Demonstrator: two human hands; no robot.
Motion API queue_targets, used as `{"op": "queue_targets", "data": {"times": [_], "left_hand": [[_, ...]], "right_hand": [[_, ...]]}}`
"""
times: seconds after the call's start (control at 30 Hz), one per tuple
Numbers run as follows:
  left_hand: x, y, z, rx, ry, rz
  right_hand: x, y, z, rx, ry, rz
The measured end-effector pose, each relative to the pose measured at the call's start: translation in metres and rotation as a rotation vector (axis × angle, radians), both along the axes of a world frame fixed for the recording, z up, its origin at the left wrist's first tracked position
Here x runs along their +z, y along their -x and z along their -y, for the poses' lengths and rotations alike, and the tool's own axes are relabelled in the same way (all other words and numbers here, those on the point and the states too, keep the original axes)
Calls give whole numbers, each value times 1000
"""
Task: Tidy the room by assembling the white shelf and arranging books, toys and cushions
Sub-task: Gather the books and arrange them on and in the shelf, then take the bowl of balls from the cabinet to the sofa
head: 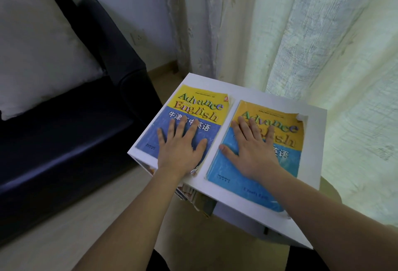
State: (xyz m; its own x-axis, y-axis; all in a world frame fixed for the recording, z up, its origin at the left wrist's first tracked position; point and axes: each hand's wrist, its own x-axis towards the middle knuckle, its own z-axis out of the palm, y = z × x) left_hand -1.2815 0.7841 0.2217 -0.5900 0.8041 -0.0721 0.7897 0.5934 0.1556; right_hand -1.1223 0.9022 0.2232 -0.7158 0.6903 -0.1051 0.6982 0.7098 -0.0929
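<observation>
Two "Advance with English" textbooks lie side by side on top of the white shelf. The left book has a yellow and dark blue cover, and my left hand lies flat on it with fingers spread. The right book is yellow and light blue with a torn top corner. My right hand presses flat on its cover. Under the shelf top, the edges of several more books show in a compartment.
A dark blue sofa with a white cushion stands to the left of the shelf. Pale curtains hang right behind and beside the shelf. Light wood floor lies between sofa and shelf.
</observation>
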Motion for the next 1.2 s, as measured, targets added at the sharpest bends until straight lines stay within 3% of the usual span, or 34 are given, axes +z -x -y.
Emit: {"op": "queue_targets", "data": {"times": [0.13,0.27,0.53,0.63,0.77,0.97,1.2], "left_hand": [[26,-6,13,3,8,61],[105,-19,35,15,-42,67],[306,-76,108,-12,51,229],[350,-87,143,-37,89,229],[368,-84,170,-43,57,248],[385,-97,194,-220,67,250],[424,-172,206,-474,96,224]], "right_hand": [[29,-10,2,9,135,86],[111,-41,21,-30,218,66],[320,-100,86,-28,392,13],[371,-116,117,-20,390,15],[394,-121,162,-74,403,30],[423,-132,226,-211,410,-6],[463,-227,277,-394,381,-20]]}}
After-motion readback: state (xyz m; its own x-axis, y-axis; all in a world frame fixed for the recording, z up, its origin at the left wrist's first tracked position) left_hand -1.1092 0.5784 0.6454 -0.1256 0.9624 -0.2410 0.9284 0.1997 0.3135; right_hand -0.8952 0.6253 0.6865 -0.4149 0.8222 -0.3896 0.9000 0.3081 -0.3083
